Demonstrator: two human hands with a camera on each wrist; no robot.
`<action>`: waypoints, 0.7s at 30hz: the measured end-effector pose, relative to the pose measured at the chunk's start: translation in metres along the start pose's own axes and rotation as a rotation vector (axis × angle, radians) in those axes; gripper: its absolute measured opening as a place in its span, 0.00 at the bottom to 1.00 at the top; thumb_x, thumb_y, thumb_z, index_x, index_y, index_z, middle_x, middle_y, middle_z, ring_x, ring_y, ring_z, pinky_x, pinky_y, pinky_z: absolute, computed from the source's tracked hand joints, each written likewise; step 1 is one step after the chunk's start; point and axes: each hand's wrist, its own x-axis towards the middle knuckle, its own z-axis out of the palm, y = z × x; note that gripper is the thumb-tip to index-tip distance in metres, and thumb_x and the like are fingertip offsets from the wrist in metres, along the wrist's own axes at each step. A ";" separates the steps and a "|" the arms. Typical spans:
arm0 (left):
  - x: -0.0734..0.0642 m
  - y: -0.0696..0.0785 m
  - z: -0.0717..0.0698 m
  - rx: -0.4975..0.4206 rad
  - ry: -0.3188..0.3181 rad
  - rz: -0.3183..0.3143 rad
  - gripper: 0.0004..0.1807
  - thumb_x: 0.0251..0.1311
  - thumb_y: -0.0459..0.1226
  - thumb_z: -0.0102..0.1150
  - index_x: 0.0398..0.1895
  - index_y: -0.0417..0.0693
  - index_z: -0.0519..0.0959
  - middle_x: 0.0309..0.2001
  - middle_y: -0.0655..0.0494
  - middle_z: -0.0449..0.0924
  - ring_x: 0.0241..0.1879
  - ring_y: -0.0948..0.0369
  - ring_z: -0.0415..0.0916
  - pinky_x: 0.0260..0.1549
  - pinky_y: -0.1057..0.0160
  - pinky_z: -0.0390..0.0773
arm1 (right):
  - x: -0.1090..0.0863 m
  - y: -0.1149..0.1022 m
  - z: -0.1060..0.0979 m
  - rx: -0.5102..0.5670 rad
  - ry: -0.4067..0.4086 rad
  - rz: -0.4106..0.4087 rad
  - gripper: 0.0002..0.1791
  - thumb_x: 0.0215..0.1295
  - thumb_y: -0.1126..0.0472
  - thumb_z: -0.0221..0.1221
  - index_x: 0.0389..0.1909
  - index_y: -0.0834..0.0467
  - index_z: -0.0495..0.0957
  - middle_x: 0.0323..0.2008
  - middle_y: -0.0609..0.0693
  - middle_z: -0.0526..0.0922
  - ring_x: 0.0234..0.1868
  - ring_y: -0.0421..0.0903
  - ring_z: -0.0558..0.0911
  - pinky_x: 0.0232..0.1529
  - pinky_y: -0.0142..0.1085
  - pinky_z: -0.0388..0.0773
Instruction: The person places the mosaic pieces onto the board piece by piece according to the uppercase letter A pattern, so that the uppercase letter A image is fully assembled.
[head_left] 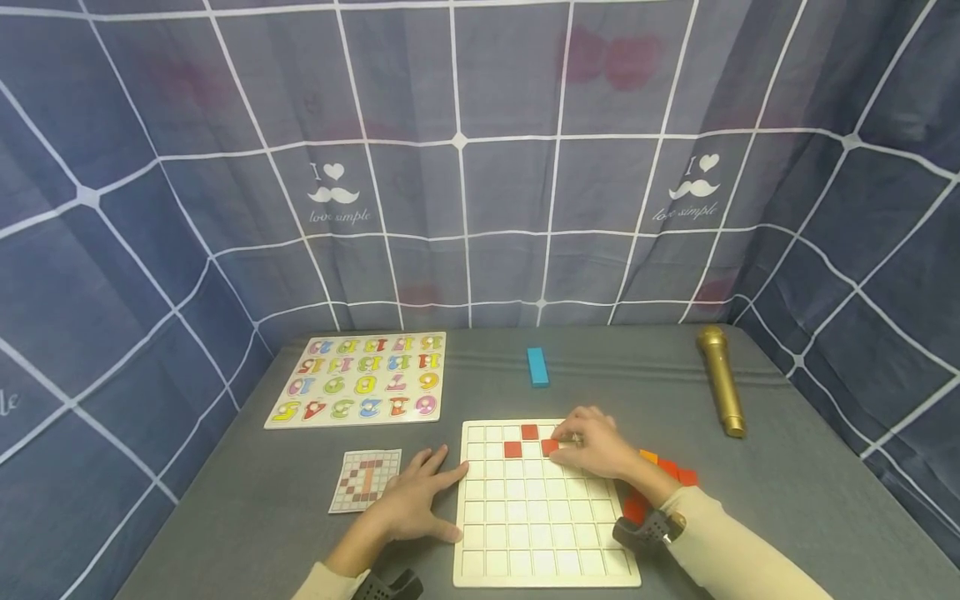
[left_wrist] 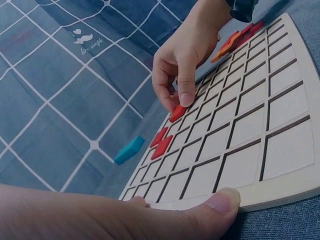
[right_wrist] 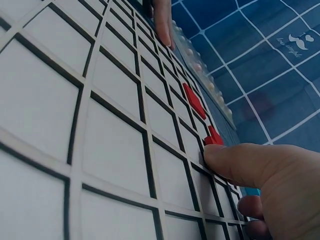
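A pale wooden grid board (head_left: 540, 512) lies on the grey table. Two red square tiles sit near its far edge, one red tile (head_left: 529, 432) in the top row and another red tile (head_left: 513, 450) in the row below. My right hand (head_left: 592, 446) pinches a third red tile (left_wrist: 177, 113) between thumb and fingers, low over a cell of that second row. At the board's left edge, my left hand (head_left: 416, 496) rests with fingers spread, its thumb and a fingertip touching the rim.
Loose red and orange tiles (head_left: 686, 477) lie right of the board, partly behind my right forearm. A pattern card (head_left: 366, 481) is left of my left hand. Farther back are a number puzzle (head_left: 356, 379), a blue block (head_left: 537, 367) and a gold microphone (head_left: 722, 379).
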 end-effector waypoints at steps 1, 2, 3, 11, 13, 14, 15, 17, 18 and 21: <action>0.000 0.000 0.000 0.001 0.001 0.002 0.52 0.38 0.50 0.78 0.72 0.53 0.66 0.78 0.38 0.48 0.76 0.33 0.42 0.59 0.18 0.48 | 0.000 0.000 0.000 0.001 -0.003 0.005 0.13 0.51 0.46 0.71 0.36 0.45 0.86 0.38 0.38 0.77 0.43 0.39 0.68 0.44 0.37 0.56; 0.000 0.000 0.000 0.001 0.002 0.004 0.52 0.38 0.50 0.78 0.72 0.53 0.66 0.78 0.37 0.48 0.76 0.33 0.42 0.59 0.18 0.48 | 0.000 -0.001 0.000 0.002 -0.005 0.009 0.13 0.51 0.46 0.71 0.36 0.44 0.85 0.38 0.38 0.77 0.43 0.39 0.68 0.44 0.37 0.56; 0.000 0.000 0.000 0.001 0.002 0.003 0.52 0.38 0.50 0.78 0.72 0.53 0.66 0.78 0.38 0.48 0.76 0.33 0.42 0.59 0.18 0.48 | 0.000 -0.001 0.000 -0.002 -0.003 0.007 0.13 0.51 0.46 0.71 0.36 0.44 0.85 0.38 0.38 0.77 0.43 0.39 0.68 0.44 0.37 0.56; 0.000 -0.001 0.000 0.004 0.006 0.007 0.51 0.39 0.50 0.78 0.72 0.54 0.67 0.78 0.38 0.49 0.76 0.34 0.43 0.59 0.18 0.49 | 0.000 -0.001 0.000 -0.009 -0.008 0.025 0.13 0.50 0.46 0.72 0.36 0.44 0.85 0.38 0.38 0.77 0.43 0.39 0.68 0.44 0.36 0.56; 0.000 -0.001 0.000 0.001 0.005 0.007 0.51 0.39 0.51 0.78 0.72 0.54 0.67 0.78 0.38 0.49 0.76 0.34 0.43 0.59 0.19 0.49 | 0.000 -0.001 0.000 -0.009 -0.011 0.024 0.13 0.51 0.46 0.72 0.36 0.44 0.85 0.38 0.38 0.77 0.44 0.39 0.68 0.44 0.37 0.56; 0.000 -0.001 0.000 -0.002 0.005 0.006 0.51 0.39 0.51 0.78 0.72 0.54 0.67 0.78 0.38 0.49 0.76 0.34 0.43 0.59 0.19 0.49 | 0.000 -0.001 0.000 -0.012 -0.012 0.023 0.13 0.51 0.46 0.71 0.37 0.44 0.85 0.38 0.38 0.77 0.44 0.39 0.68 0.44 0.37 0.57; 0.000 -0.001 0.000 -0.001 0.005 0.008 0.51 0.39 0.51 0.78 0.72 0.54 0.67 0.78 0.38 0.49 0.76 0.34 0.43 0.59 0.19 0.49 | 0.000 -0.001 0.000 -0.011 -0.013 0.022 0.13 0.51 0.46 0.71 0.37 0.44 0.85 0.39 0.38 0.77 0.44 0.39 0.68 0.44 0.37 0.57; 0.000 -0.001 0.000 -0.003 0.005 0.007 0.52 0.39 0.51 0.78 0.72 0.54 0.66 0.78 0.38 0.49 0.76 0.34 0.43 0.59 0.19 0.49 | 0.000 -0.002 0.000 -0.013 -0.013 0.018 0.13 0.51 0.46 0.71 0.37 0.44 0.85 0.39 0.38 0.77 0.44 0.39 0.68 0.44 0.37 0.57; 0.000 -0.001 0.000 -0.005 0.005 0.006 0.52 0.39 0.50 0.78 0.72 0.54 0.66 0.78 0.39 0.49 0.76 0.34 0.43 0.59 0.19 0.49 | 0.000 -0.002 0.000 -0.012 -0.013 0.019 0.13 0.51 0.46 0.72 0.37 0.44 0.85 0.39 0.38 0.77 0.44 0.39 0.68 0.45 0.37 0.57; -0.001 -0.001 0.000 -0.007 0.004 0.002 0.52 0.39 0.50 0.78 0.72 0.54 0.66 0.78 0.39 0.48 0.76 0.34 0.42 0.59 0.19 0.49 | 0.000 -0.002 -0.001 -0.014 -0.013 0.019 0.13 0.51 0.46 0.71 0.37 0.44 0.85 0.39 0.38 0.77 0.44 0.39 0.68 0.44 0.37 0.56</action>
